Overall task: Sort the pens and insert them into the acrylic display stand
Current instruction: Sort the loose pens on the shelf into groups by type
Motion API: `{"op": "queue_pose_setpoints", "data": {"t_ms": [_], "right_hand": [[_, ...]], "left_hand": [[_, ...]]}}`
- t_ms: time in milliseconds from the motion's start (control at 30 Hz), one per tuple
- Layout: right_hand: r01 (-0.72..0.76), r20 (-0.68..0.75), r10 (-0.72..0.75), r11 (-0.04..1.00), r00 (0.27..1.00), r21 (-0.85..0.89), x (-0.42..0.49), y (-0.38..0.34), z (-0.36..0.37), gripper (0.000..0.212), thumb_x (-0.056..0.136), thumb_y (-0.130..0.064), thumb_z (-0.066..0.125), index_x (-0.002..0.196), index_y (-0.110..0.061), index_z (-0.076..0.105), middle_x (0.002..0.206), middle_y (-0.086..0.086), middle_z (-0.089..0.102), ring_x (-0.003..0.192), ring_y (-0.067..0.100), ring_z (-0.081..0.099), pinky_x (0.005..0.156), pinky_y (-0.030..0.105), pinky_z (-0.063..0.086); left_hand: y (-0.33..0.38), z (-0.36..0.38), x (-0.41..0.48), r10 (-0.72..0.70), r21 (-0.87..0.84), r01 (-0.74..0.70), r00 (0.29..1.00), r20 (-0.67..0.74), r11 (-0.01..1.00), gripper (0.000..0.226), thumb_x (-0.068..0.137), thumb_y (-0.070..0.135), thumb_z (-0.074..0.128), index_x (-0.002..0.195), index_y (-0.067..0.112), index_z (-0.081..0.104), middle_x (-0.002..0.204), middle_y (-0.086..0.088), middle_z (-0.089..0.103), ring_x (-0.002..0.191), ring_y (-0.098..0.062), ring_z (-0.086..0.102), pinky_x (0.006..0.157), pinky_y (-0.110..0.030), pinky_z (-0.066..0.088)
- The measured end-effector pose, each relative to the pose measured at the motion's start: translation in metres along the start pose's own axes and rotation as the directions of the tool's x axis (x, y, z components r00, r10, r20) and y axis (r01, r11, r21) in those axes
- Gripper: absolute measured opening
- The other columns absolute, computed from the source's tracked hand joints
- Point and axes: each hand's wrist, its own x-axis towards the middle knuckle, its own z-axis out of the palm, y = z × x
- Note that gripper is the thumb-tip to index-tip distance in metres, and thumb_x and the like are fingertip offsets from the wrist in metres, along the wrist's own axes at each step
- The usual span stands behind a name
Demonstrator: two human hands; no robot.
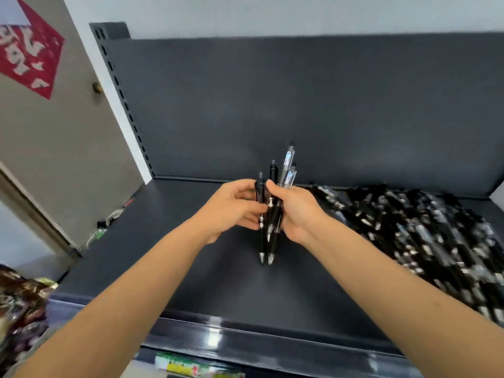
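My right hand (298, 214) grips a bunch of several pens (275, 214) upright above the dark shelf (191, 255), tips pointing down. Two are black with silver tips; two clear-barrelled ones (289, 170) stick up highest. My left hand (231, 211) pinches one thin black pen (261, 222) at the left side of the bunch, fingers curled round it. A large heap of loose black and clear pens (425, 236) lies on the shelf's right side. No acrylic display stand shows in the head view.
The shelf has a dark back panel (300, 105) and a glossy front lip (245, 336). A few small items (109, 219) lie at its far left edge. Packaged goods (19, 301) sit at lower left, with a red sign (30, 50) on the left wall.
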Motion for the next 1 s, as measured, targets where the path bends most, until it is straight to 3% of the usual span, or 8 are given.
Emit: {"op": "queue_pose_setpoints", "data": {"t_ms": [133,267,367,467,667,733,833,1000], "right_hand": [[0.003,-0.067,-0.005,1.000,0.998,-0.027,0.028,0.031,0.070,0.013,0.098,-0.018,0.054,0.097,-0.006,0.059,0.080,0.008,0.071,0.068,0.022,0.069,0.061,0.035,0.060],[-0.037,-0.100,0.027,0.995,0.995,-0.098,0.044,0.055,0.122,0.018,0.097,-0.020,0.055,0.096,-0.003,0.062,0.084,0.012,0.068,0.067,0.024,0.068,0.066,0.039,0.061],[-0.068,-0.115,0.056,0.992,0.992,-0.105,0.052,0.063,0.143,0.024,0.099,-0.021,0.052,0.100,-0.001,0.064,0.086,0.013,0.069,0.075,0.028,0.068,0.082,0.054,0.056],[-0.117,-0.125,0.106,0.990,0.986,-0.085,0.057,0.063,0.149,0.023,0.099,-0.018,0.051,0.102,0.001,0.064,0.077,0.009,0.070,0.072,0.025,0.068,0.077,0.050,0.058],[-0.187,-0.102,0.186,0.982,0.977,-0.001,0.056,0.059,0.150,0.022,0.098,-0.013,0.051,0.099,0.003,0.065,0.079,0.015,0.070,0.076,0.028,0.070,0.074,0.049,0.059],[-0.195,-0.087,0.195,0.981,0.977,0.010,0.057,0.059,0.149,0.023,0.097,-0.011,0.049,0.103,0.004,0.065,0.080,0.014,0.070,0.072,0.026,0.070,0.076,0.048,0.059],[-0.186,-0.077,0.182,0.982,0.980,-0.041,0.056,0.058,0.145,0.024,0.098,-0.007,0.044,0.102,0.004,0.065,0.081,0.014,0.072,0.071,0.022,0.072,0.068,0.038,0.061],[-0.162,-0.123,0.146,0.978,0.982,-0.134,0.053,0.056,0.140,0.014,0.097,-0.002,0.050,0.097,0.006,0.062,0.076,0.015,0.068,0.064,0.021,0.069,0.066,0.036,0.060]], "left_hand": [[-0.025,-0.083,0.005,-0.024,-0.026,0.022,0.996,-0.090,0.999,0.016,0.090,0.008,0.062,0.106,0.013,0.061,0.089,-0.003,0.075,0.069,-0.021,0.071,0.057,-0.025,0.055],[-0.040,-0.139,0.011,-0.118,-0.017,0.117,0.992,-0.036,0.993,0.014,0.087,0.010,0.068,0.092,0.020,0.060,0.075,-0.001,0.070,0.053,-0.012,0.062,0.054,-0.024,0.055],[-0.048,-0.161,0.018,-0.157,-0.006,0.157,0.988,0.008,0.988,0.022,0.086,0.013,0.071,0.107,0.013,0.063,0.080,-0.004,0.065,0.054,-0.013,0.058,0.056,-0.025,0.056],[-0.056,-0.175,0.025,-0.187,0.043,0.185,0.981,0.045,0.982,0.033,0.085,0.018,0.072,0.115,0.008,0.062,0.082,-0.006,0.067,0.054,-0.012,0.060,0.058,-0.026,0.058],[-0.060,-0.182,0.032,-0.158,0.119,0.146,0.983,0.093,0.982,0.031,0.085,0.016,0.072,0.107,-0.005,0.063,0.086,-0.016,0.070,0.065,-0.020,0.069,0.071,-0.036,0.061],[-0.056,-0.180,0.034,-0.154,0.168,0.142,0.986,0.062,0.976,0.031,0.082,0.015,0.072,0.100,-0.009,0.061,0.084,-0.019,0.068,0.061,-0.021,0.068,0.064,-0.036,0.061],[-0.054,-0.173,0.036,-0.140,0.247,0.144,0.990,-0.035,0.958,0.021,0.076,0.016,0.073,0.084,0.006,0.056,0.070,-0.008,0.060,0.052,-0.016,0.061,0.047,-0.025,0.052],[-0.055,-0.163,0.038,-0.190,0.298,0.190,0.981,-0.030,0.936,0.020,0.077,0.012,0.065,0.065,0.012,0.049,0.059,-0.004,0.053,0.043,-0.013,0.050,0.040,-0.020,0.042]]}}
